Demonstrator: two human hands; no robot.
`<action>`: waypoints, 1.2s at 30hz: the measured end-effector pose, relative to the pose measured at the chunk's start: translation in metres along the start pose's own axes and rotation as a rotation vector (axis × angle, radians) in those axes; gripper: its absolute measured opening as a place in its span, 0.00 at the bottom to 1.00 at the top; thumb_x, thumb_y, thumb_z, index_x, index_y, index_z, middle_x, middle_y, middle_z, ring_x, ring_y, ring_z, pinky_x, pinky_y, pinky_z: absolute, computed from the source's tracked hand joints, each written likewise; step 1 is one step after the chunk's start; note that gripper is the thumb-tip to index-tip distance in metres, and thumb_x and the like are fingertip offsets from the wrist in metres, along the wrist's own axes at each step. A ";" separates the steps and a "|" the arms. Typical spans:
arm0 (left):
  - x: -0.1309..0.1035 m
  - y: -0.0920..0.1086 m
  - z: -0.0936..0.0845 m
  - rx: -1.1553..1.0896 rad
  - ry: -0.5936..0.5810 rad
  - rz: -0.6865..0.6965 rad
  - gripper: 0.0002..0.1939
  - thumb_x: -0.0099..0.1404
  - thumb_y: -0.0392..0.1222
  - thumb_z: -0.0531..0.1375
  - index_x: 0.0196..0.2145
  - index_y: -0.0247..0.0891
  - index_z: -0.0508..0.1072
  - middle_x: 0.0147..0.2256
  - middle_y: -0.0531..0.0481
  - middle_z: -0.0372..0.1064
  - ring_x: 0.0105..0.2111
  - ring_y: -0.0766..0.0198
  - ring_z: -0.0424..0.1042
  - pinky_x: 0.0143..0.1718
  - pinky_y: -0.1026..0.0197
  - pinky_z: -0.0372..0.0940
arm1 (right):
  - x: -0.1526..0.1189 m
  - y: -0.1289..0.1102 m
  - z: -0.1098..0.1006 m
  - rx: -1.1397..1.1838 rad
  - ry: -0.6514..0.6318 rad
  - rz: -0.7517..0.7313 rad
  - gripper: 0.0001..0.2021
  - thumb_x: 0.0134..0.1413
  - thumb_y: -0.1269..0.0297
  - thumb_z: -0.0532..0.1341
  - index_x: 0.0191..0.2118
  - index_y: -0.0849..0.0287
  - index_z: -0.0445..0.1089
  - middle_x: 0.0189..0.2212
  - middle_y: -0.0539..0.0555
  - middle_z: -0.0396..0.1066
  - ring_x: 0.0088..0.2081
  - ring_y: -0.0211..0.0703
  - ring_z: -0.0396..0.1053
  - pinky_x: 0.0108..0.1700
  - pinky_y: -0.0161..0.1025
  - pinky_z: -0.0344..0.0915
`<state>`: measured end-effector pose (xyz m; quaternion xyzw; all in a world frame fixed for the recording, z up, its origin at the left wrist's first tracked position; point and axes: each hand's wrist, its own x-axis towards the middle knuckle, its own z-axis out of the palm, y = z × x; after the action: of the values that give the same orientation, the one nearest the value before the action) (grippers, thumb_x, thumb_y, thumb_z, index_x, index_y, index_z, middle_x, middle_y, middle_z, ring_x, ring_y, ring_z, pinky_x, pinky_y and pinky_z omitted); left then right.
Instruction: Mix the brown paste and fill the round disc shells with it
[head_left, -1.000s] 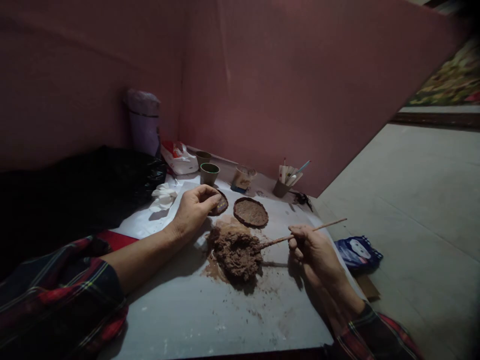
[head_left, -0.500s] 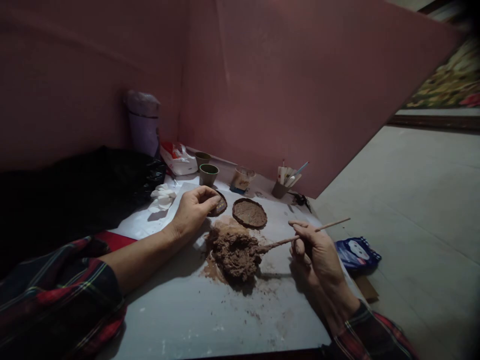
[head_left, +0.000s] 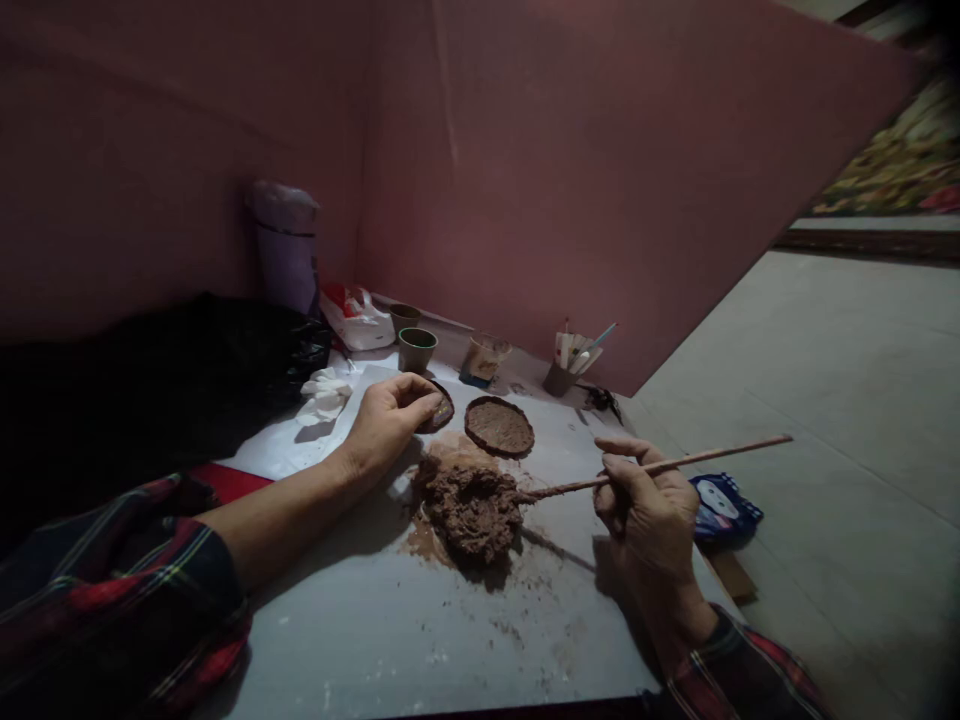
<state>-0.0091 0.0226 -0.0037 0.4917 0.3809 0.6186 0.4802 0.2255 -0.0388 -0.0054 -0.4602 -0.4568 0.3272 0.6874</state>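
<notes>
My right hand (head_left: 645, 505) pinches a thin brown stick (head_left: 712, 452) between thumb and fingers. The stick's left end is coated in clay and meets the right side of a rough, wet lump of brown clay (head_left: 472, 510) on the white tabletop. My left hand (head_left: 394, 415) is closed at the left side of a small round clay dish (head_left: 442, 412), hiding part of it. Dark, shiny bits show inside that dish. Just to its right lies a larger round clay dish (head_left: 499, 427) with a raised rim, touched by neither hand.
Behind the dishes stand a cup (head_left: 418, 350), a clear cup (head_left: 484, 362) and a holder with brushes and sticks (head_left: 564, 375). White crumpled gloves (head_left: 325, 395) and a black bag (head_left: 172, 400) lie left. A blue packet (head_left: 724, 508) is beyond the table's right edge.
My right hand has moved to the right, and more of the stick now sticks out beyond it. My left hand, the dishes and the clay lump have stayed in place.
</notes>
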 end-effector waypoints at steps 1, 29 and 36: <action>0.000 0.000 0.000 0.003 -0.004 -0.003 0.05 0.48 0.36 0.63 0.23 0.32 0.71 0.19 0.54 0.68 0.20 0.72 0.64 0.23 0.68 0.60 | -0.001 0.000 0.000 0.003 0.012 -0.024 0.07 0.48 0.66 0.63 0.34 0.62 0.70 0.07 0.43 0.60 0.08 0.27 0.49 0.09 0.23 0.44; 0.000 -0.001 -0.001 0.098 -0.096 0.083 0.19 0.60 0.45 0.56 0.15 0.34 0.63 0.15 0.54 0.59 0.17 0.72 0.57 0.21 0.67 0.53 | -0.013 0.004 0.015 0.129 -0.191 0.124 0.09 0.50 0.60 0.65 0.30 0.60 0.68 0.18 0.49 0.70 0.15 0.30 0.60 0.14 0.26 0.56; 0.000 -0.005 -0.002 0.084 -0.122 0.097 0.20 0.61 0.48 0.55 0.16 0.35 0.63 0.16 0.54 0.59 0.18 0.72 0.57 0.21 0.67 0.53 | -0.032 -0.004 0.030 0.024 -0.295 0.108 0.10 0.50 0.59 0.65 0.28 0.60 0.69 0.21 0.50 0.72 0.18 0.32 0.64 0.18 0.28 0.62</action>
<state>-0.0100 0.0238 -0.0088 0.5660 0.3521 0.5934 0.4511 0.1857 -0.0582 -0.0077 -0.4230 -0.5235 0.4332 0.5995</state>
